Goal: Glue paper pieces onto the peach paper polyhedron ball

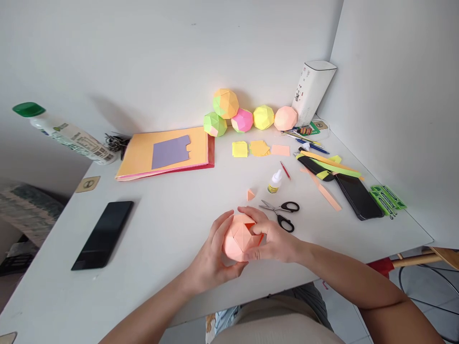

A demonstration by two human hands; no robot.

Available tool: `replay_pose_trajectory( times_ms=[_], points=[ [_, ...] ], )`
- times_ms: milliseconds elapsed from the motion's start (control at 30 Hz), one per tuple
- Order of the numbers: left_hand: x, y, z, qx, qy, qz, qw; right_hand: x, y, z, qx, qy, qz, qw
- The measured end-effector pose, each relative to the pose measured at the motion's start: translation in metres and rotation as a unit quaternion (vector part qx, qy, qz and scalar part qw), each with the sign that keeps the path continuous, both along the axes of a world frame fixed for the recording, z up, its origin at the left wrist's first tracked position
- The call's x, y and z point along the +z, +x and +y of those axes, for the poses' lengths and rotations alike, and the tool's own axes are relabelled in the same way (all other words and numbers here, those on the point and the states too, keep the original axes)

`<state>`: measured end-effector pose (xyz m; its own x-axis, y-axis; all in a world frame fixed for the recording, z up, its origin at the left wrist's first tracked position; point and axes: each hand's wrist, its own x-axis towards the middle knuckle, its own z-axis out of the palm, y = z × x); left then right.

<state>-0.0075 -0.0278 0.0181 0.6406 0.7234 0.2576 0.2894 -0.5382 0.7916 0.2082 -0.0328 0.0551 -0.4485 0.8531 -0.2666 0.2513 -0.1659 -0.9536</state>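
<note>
A peach-coloured faceted paper ball (236, 242) is held above the table between both hands. My left hand (211, 255) wraps round its left side, with the thumb below it. From the right, my right hand (274, 239) grips the ball, its thumb on the lower front and a finger at an opening where darker orange shows. Just beyond the ball lies a small peach paper pyramid (250, 194). Scissors (281, 210) with black handles lie partly open near my right hand. A small white-capped glue bottle (275, 181) stands behind them.
Finished paper balls (263, 117) line the wall. Small paper stacks (240, 149), a red pen (285, 170) and coloured strips (324, 191) lie on the table (161, 229). A phone (103, 235) is at left, another (359, 197) at right. Paper sheets (136, 153) and a green-capped bottle (71, 138) are back left.
</note>
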Motion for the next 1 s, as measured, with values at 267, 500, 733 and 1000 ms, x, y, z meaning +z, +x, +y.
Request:
replay_pose_trajectory(
  times_ms=[267,500,733,1000],
  points=[
    [-0.003,0.001,0.001,0.004,0.083,-0.006,0.997,-0.004,-0.001,-0.004,-0.002,0.044,0.000,0.999],
    [-0.004,0.000,0.001,0.011,0.175,0.018,0.984,-0.010,-0.001,-0.007,-0.009,0.101,-0.017,0.995],
    [-0.004,0.003,0.001,0.027,0.204,0.026,0.978,-0.011,-0.003,-0.006,-0.013,0.114,-0.021,0.993],
    [-0.011,0.003,-0.001,0.027,0.235,0.046,0.970,-0.008,-0.005,-0.005,-0.031,0.084,-0.019,0.996]
  ],
)
